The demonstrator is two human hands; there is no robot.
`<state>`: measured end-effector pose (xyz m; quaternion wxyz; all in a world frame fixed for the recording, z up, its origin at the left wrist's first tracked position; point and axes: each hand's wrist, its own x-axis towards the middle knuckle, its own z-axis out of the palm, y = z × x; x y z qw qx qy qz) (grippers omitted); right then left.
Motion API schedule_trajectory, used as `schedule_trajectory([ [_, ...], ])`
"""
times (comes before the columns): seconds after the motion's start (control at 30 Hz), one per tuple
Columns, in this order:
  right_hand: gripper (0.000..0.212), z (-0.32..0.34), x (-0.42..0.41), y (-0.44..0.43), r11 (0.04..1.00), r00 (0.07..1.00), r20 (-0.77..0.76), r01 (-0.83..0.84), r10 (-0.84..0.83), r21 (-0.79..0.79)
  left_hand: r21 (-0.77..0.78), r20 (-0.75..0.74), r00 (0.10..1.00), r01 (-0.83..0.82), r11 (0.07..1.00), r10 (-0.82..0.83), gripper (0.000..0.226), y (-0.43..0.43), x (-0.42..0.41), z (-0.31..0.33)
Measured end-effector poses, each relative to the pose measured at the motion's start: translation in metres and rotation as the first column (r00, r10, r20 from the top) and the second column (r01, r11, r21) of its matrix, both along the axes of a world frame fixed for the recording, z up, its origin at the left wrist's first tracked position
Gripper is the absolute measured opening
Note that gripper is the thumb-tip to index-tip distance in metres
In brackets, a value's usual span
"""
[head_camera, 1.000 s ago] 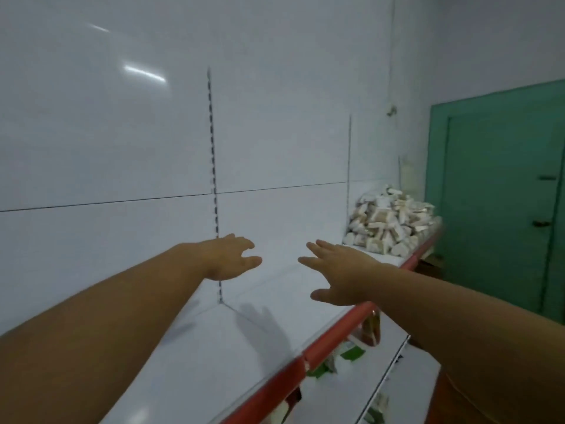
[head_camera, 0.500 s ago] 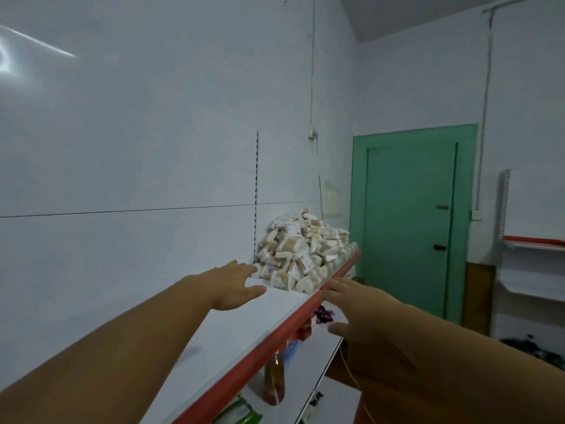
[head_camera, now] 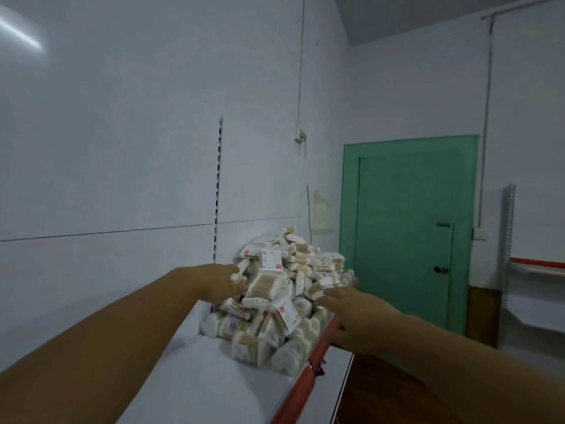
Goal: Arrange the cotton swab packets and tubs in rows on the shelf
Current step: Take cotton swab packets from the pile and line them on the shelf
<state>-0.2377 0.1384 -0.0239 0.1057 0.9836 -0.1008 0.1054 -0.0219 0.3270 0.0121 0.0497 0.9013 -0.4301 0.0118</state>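
A loose heap of cotton swab packets and tubs (head_camera: 284, 295) lies piled on the white shelf (head_camera: 195, 381), which has a red front edge (head_camera: 308, 371). My left hand (head_camera: 221, 284) reaches the heap's left side, its fingertips touching the packets there. My right hand (head_camera: 351, 313) hovers at the heap's right side over the red edge, fingers spread and holding nothing. Round tubs (head_camera: 249, 347) lie on their sides at the near foot of the heap.
The white back panel (head_camera: 122, 179) rises behind the shelf with a slotted upright (head_camera: 217, 191). A green door (head_camera: 406, 234) stands beyond the shelf's end. Another white shelf unit (head_camera: 538, 270) is at the far right. A lower shelf (head_camera: 342, 390) shows beneath.
The view has closed in on the heap. Both hands have moved forward from the bare shelf to either side of the pile, the left one now touching it.
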Motion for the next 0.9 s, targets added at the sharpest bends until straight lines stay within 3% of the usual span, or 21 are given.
schedule_trajectory([
  [0.23,0.056,-0.005,0.101,-0.074,0.993,0.99,0.082,-0.111,0.113,-0.027,-0.105,0.101,0.995,0.011,0.994,-0.001,0.052,-0.067,0.049,-0.019],
  [0.43,0.05,0.025,0.218,-0.127,0.948,0.928,0.252,-0.305,0.275,0.087,-0.21,0.169,0.98,-0.072,0.975,0.108,0.031,-0.094,0.087,-0.017],
  [0.6,0.059,0.032,0.304,-0.148,0.906,0.901,0.135,-0.389,0.412,-0.168,-0.212,0.179,0.946,-0.232,0.949,0.271,0.028,-0.116,0.103,-0.016],
  [0.7,0.052,0.036,0.327,-0.153,0.855,0.844,0.146,-0.497,0.516,-0.149,-0.273,0.108,0.939,-0.287,0.918,0.326,0.024,-0.123,0.103,-0.018],
  [0.8,0.039,0.045,0.333,-0.16,0.772,0.758,0.299,-0.628,0.58,0.098,-0.485,-0.017,0.932,-0.325,0.812,0.363,0.014,-0.126,0.102,-0.013],
  [0.87,0.038,0.059,0.334,-0.162,0.63,0.689,0.468,-0.713,0.553,0.307,-0.698,-0.145,0.927,-0.344,0.628,0.347,0.015,-0.13,0.099,-0.007],
  [0.9,0.04,0.066,0.333,-0.16,0.506,0.657,0.55,-0.751,0.516,0.423,-0.773,-0.244,0.926,-0.364,0.519,0.287,0.022,-0.132,0.097,-0.004],
])
